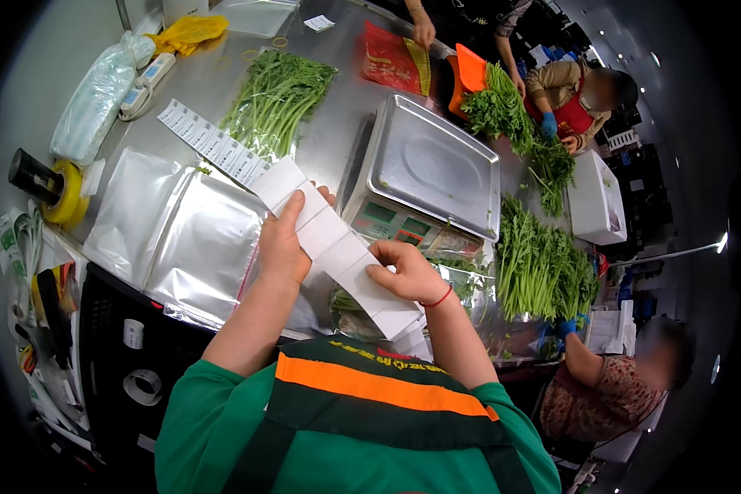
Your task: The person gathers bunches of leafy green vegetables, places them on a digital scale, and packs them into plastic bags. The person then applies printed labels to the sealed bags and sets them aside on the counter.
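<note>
A long strip of labels [330, 238] runs slantwise across my front, its blank white side up over most of its length. Its far end shows printed labels. My left hand [284, 241] pinches the strip, thumb on top. Lower down, my right hand [407, 272] grips the strip's right edge. To the left lie stacked clear plastic bags [204, 241]. A bag of leafy greens [284, 99] rests beyond the strip's printed end. Right of my hands stands a weighing scale [435, 167] with a metal pan. Bagged greens beneath the strip are partly hidden.
Long-stemmed greens [537, 262] lie at right, with a white foam box [596, 197] behind. Co-workers handle greens there; another person's hand touches a red bag [395, 58] near an orange basket [469, 74]. At left are a power strip [148, 86] and a yellow tape roll [68, 191].
</note>
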Demonstrator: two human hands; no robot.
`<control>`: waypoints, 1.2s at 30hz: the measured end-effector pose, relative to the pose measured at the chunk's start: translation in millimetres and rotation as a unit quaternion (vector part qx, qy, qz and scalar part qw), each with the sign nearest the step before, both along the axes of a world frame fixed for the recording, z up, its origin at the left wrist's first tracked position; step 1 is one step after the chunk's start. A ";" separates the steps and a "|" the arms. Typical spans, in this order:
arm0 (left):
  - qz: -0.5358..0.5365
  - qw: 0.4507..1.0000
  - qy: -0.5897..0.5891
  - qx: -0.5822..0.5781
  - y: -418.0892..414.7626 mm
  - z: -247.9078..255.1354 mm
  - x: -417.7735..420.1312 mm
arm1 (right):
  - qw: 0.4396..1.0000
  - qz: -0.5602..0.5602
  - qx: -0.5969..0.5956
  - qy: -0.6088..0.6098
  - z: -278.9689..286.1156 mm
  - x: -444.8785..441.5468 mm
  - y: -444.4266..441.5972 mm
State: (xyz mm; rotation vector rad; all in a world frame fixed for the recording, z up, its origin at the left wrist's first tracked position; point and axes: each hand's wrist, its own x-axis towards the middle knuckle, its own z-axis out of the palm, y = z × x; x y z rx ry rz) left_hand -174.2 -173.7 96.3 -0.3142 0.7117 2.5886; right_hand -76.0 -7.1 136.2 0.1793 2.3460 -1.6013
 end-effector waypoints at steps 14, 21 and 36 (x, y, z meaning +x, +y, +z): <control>0.065 0.997 0.012 -0.030 -18.4 -26.8 -23.0 | 0.995 -0.069 0.071 -0.004 4.1 -4.9 -8.0; 0.005 0.634 0.622 -0.459 -26.1 30.4 -6.9 | 0.990 0.004 0.131 0.044 14.7 -10.7 -6.7; -0.096 0.617 0.639 -0.449 -22.4 -3.7 11.8 | 0.965 0.090 0.228 0.098 4.0 -10.4 -14.8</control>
